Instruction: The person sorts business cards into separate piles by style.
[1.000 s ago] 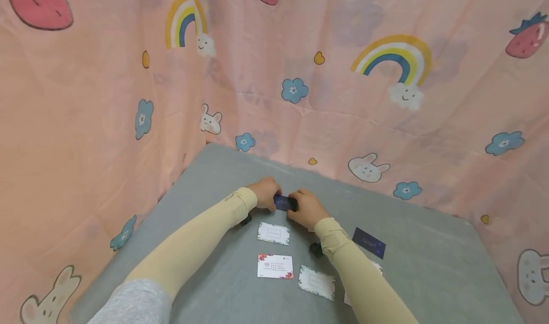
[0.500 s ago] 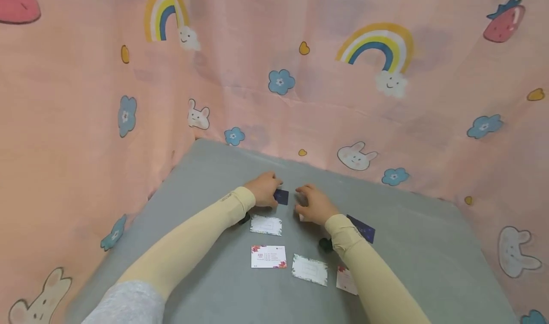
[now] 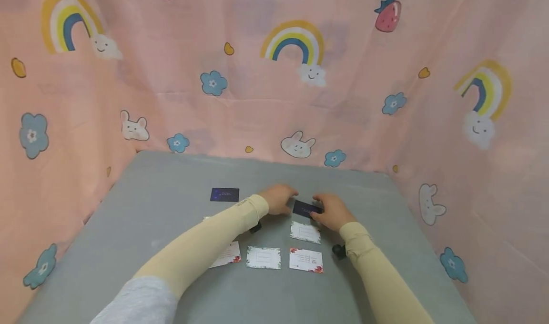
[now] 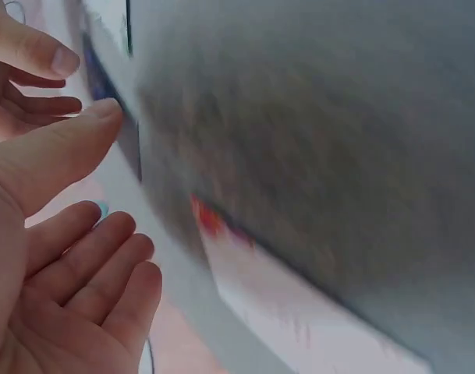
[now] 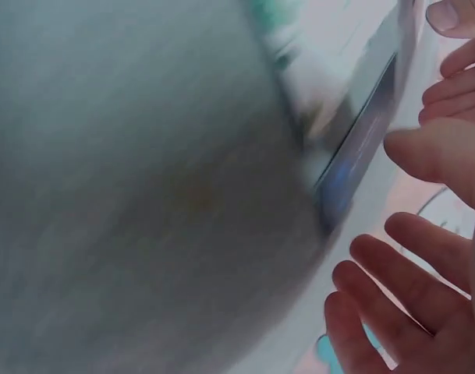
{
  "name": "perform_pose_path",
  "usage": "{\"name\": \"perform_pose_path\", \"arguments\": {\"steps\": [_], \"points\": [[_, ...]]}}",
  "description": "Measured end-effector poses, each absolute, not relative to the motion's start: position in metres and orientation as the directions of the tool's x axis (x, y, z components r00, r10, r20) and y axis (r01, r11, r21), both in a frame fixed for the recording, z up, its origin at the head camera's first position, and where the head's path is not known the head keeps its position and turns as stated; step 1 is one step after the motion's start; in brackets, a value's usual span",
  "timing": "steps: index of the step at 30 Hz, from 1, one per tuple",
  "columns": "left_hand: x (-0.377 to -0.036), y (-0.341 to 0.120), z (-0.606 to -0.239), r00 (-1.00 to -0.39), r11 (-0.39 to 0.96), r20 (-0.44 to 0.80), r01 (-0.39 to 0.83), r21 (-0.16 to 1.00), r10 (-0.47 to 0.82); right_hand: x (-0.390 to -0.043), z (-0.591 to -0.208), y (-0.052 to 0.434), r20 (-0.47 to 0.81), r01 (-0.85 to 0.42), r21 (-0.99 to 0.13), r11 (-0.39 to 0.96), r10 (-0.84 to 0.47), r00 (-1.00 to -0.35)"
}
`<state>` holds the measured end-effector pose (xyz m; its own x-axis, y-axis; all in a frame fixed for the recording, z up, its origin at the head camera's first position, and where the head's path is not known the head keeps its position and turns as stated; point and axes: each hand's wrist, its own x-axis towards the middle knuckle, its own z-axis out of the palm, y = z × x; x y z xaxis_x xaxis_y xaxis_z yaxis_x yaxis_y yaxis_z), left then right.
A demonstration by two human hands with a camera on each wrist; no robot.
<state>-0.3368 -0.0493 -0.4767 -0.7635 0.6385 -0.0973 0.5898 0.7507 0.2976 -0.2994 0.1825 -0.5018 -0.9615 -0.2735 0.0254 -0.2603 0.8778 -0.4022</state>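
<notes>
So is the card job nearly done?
Looks done: the red-flowered business card and leaf-bordered card lie lined up on the right. In hand: the left hand and right hand flank the dark blue card behind them. Left to do, maybe: straightening it, since it slants.

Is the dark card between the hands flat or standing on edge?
Flat: in the head view, the dark card lies printed side up on the grey table.

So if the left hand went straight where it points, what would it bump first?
Probably the dark blue rectangular card ahead; height is unclear, so the left hand might meet the bare right hand instead.
</notes>
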Motion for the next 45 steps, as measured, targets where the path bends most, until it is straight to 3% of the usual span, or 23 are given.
{"name": "perform_pose_path", "arguments": {"steps": [11,23,37,45], "points": [[-0.341,-0.043,-0.497,-0.754,0.723,-0.107,0.567,0.394,0.649,-0.294,-0.504,0.173,0.026,-0.286,-0.394,0.874,-0.3,-0.954],[-0.336,-0.028,-0.488,-0.715,0.717,-0.127,0.642,0.272,0.688,-0.289,-0.51,0.183,0.041,-0.316,-0.408,0.857,-0.329,-0.944],[-0.337,-0.024,-0.492,-0.687,0.715,-0.197,0.665,0.217,0.699,-0.287,-0.526,0.181,0.087,-0.386,-0.257,0.886,-0.377,-0.922],[-0.34,-0.018,-0.484,-0.699,0.712,-0.153,0.655,0.254,0.698,-0.287,-0.516,0.188,0.114,-0.386,-0.269,0.882,-0.368,-0.923]]}}
